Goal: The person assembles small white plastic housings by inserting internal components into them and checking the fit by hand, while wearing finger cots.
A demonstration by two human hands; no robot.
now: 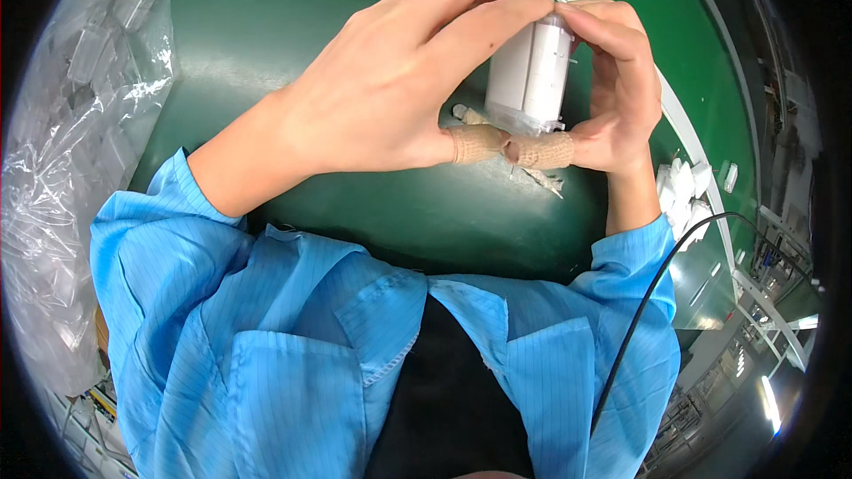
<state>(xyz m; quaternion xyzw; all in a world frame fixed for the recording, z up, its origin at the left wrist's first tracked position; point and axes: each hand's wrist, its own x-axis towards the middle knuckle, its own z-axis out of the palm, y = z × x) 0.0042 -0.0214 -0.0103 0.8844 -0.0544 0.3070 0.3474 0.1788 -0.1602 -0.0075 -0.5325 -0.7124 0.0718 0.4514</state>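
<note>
My left hand (382, 93) and right hand (637, 80) pinch a white block with clear ends (543, 75) between them — fingertips (538, 6) bent together at its far end, my 2 thumbs in beige wraps (543, 152) at its near end. It sits over the green table (399, 222); a clear bag (89, 168) of plastic pieces lies to my left.
</note>
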